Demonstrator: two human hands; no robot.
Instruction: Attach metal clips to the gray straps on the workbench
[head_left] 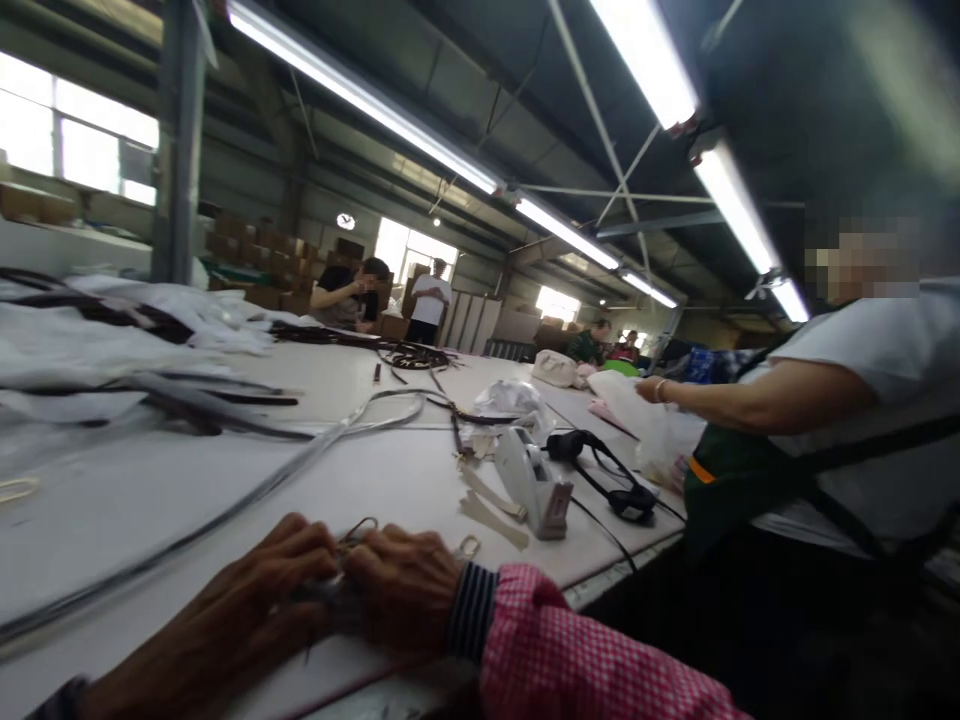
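Note:
Both my hands rest together on the white worktable (375, 480) at its near edge. My left hand (247, 600) has its fingers curled against a small strap piece with a metal ring (358, 530). My right hand (405, 590), in a pink checked sleeve with a striped cuff, is closed over the same piece from the right. What lies between the fingers is mostly hidden. A second small metal buckle (469, 546) lies just beyond my right wrist.
A tape dispenser (529, 480), paper strips (491, 510), black straps (615, 480) and a long grey strap (300, 460) lie on the table. White fabric piles (112, 340) sit at the left. A co-worker in a dark apron (825, 430) stands at the right; other people work farther back.

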